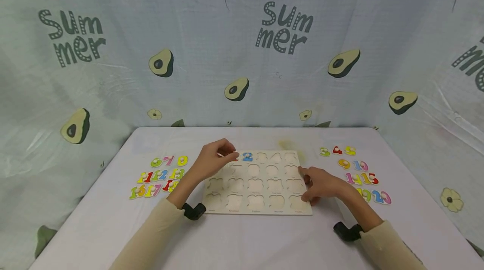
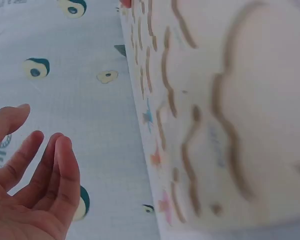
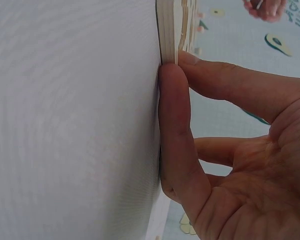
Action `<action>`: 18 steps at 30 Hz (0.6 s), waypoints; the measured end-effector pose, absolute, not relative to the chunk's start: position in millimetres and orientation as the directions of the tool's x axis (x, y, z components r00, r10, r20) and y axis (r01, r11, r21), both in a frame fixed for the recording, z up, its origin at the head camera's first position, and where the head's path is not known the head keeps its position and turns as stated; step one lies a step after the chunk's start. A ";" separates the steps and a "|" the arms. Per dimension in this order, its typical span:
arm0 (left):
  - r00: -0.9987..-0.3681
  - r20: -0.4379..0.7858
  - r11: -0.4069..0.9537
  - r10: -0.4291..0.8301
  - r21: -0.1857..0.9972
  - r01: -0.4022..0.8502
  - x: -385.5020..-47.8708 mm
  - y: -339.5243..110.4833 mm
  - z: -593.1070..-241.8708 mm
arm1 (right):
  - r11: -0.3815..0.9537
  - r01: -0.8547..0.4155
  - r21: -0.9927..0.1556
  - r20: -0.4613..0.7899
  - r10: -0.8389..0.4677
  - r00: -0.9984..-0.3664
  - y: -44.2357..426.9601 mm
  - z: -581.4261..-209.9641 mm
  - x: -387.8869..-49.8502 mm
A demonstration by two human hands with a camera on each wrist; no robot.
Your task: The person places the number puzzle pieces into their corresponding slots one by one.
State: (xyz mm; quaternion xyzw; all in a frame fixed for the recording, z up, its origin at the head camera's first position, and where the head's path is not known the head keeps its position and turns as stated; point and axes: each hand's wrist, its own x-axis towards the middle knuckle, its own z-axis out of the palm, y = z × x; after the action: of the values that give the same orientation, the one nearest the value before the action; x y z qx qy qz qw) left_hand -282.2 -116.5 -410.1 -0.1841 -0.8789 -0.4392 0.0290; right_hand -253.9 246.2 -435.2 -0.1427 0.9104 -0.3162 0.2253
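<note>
The left hand (image 1: 211, 161), empty with thumb apart, hovers over the board (image 1: 263, 186); the right hand (image 1: 321, 183) lays spread fingertips on its edge. Number-fitting seems in hand; next probably calls for the 3 (image 1: 324, 152), beyond the right fingers.

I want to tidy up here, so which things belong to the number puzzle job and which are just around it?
Belongs to the job:
puzzle board
blue 2 on it
loose numbers at left
loose numbers at right
left hand over the board
right hand touching its edge

Just around it:
white table surface
avocado-print backdrop
black wrist devices
</note>
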 end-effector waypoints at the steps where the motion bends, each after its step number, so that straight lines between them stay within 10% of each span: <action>1: -0.940 0.197 0.539 0.280 0.778 0.324 -278.2 -120.9 -411.3 | 0.759 -0.119 -0.640 -0.320 -0.404 -0.857 246.8 -434.9 -253.7; 18: -0.979 -0.023 0.635 0.200 0.764 0.112 -257.9 -171.1 -432.6 | 0.745 -0.112 -0.657 -0.323 -0.412 -0.852 246.4 -430.0 -252.7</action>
State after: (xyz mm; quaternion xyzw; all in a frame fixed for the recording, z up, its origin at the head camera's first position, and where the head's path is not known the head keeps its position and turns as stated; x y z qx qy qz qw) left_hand -257.9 -171.1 -432.6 -0.0864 -0.9026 -0.4184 -0.0530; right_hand -252.7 246.4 -430.0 -0.1447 0.9053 -0.3263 0.2303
